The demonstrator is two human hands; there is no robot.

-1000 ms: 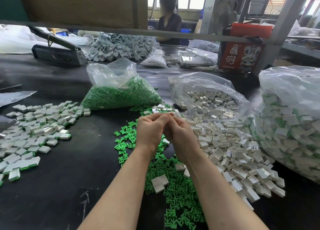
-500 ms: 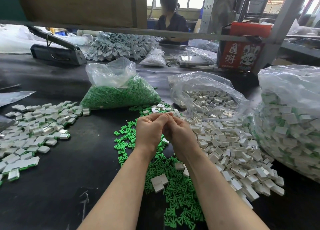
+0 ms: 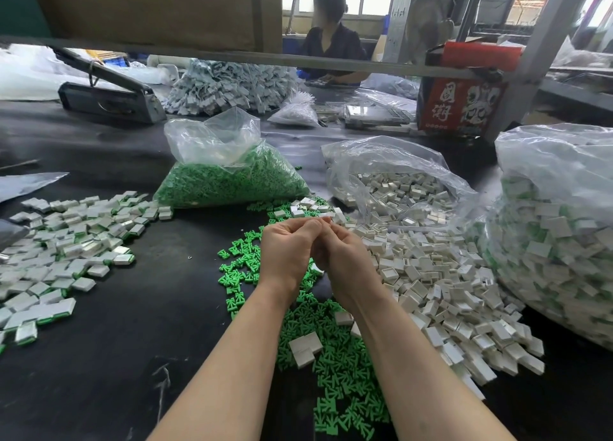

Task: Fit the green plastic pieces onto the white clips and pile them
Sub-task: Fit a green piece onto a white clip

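- Your left hand (image 3: 288,253) and right hand (image 3: 345,265) press together, fingers curled, apparently round something hidden.
- Three bags (image 3: 229,175); green pieces (image 3: 335,367), white clips (image 3: 441,288) uncountable.

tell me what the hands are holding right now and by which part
It cannot be told: left hand and right hand are curled together, fingertips meeting, hiding whatever is pinched between them.

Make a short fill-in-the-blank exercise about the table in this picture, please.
1. The loose green pieces lie under the person's ____.
2. The assembled clips are piled on the ____ side of the table.
3. The bag of green pieces has its mouth ____.

Missing words: forearms; left; open
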